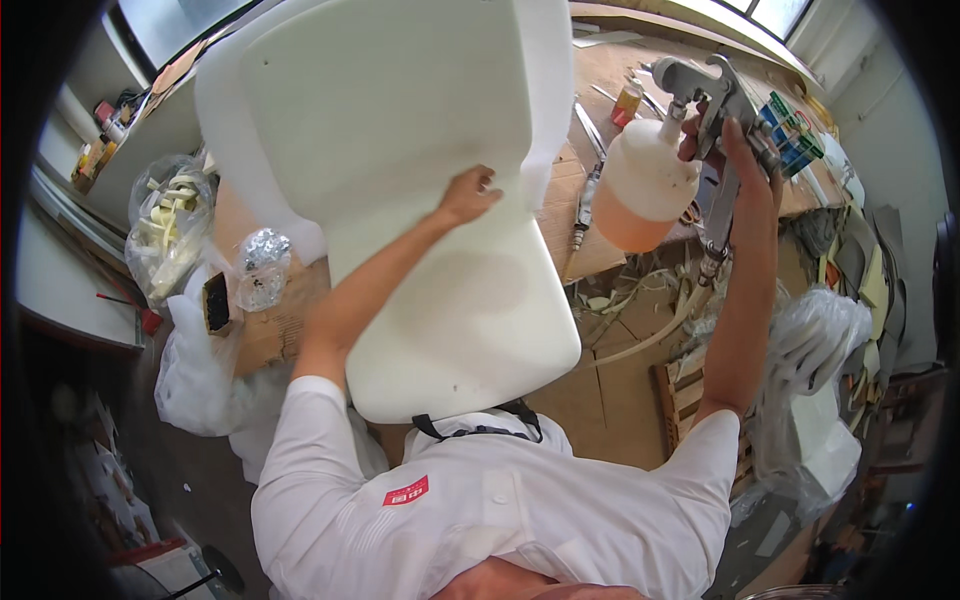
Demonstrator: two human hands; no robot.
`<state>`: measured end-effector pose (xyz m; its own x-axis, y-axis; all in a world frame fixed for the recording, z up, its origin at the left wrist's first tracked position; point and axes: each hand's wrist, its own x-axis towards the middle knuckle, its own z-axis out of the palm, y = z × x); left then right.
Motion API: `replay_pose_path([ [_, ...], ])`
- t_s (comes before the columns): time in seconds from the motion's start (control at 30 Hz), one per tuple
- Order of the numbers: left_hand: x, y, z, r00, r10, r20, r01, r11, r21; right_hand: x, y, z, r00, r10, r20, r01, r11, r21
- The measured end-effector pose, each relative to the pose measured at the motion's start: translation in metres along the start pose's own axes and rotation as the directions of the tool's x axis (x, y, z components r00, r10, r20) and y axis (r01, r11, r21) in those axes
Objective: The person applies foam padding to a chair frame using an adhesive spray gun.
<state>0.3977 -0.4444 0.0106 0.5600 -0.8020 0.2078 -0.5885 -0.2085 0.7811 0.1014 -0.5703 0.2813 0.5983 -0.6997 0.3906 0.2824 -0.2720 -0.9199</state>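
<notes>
A large white chair-shaped foam cushion [400,130], tall back part and rounded seat part, stretches in front of me, its near end by my waist. Over its middle, near the right edge, is my left hand [468,196], holding nothing; its fingers are loosely bent with a gap between them. Whether they touch the foam I cannot tell. Raised to the right of the cushion, my right hand [735,150] is wrapped round the handle of a metal spray gun [690,80]. A translucent bottle [645,190] part-filled with orange liquid hangs below the gun's head. An air hose runs down from the handle.
A cardboard-covered bench [590,240] behind the gun carries tools, a small orange-yellow can [627,103] and a green rack [790,135]. At left are a bag of foam scraps [170,230] and a black-faced brush or block [216,303]. Plastic-wrapped pieces [810,400] lie at right.
</notes>
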Motion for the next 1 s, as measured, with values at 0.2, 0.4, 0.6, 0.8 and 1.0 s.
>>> replay_pose_path([
  [0.2,0.039,0.032,0.098,0.950,-0.309,0.039,0.283,0.909,0.305,-0.011,0.021,-0.033,0.995,-0.089,0.051,0.089,0.996,-0.012],
  [0.4,0.057,-0.007,0.143,0.956,-0.285,0.062,0.252,0.914,0.317,-0.003,0.047,-0.037,0.987,-0.106,0.120,0.102,0.994,0.044],
  [0.6,-0.023,0.016,0.139,0.973,0.112,0.202,-0.120,0.992,0.029,0.023,0.046,-0.014,0.987,-0.111,0.120,0.104,0.993,0.064],
  [0.8,-0.143,0.029,0.093,0.948,0.156,-0.279,-0.118,0.982,0.148,0.060,0.038,0.017,0.962,-0.154,0.227,0.158,0.987,0.000],
  [1.0,-0.257,-0.009,0.026,0.842,-0.054,-0.537,0.291,0.884,0.367,0.062,0.041,0.014,0.969,-0.157,0.193,0.159,0.987,0.000],
])
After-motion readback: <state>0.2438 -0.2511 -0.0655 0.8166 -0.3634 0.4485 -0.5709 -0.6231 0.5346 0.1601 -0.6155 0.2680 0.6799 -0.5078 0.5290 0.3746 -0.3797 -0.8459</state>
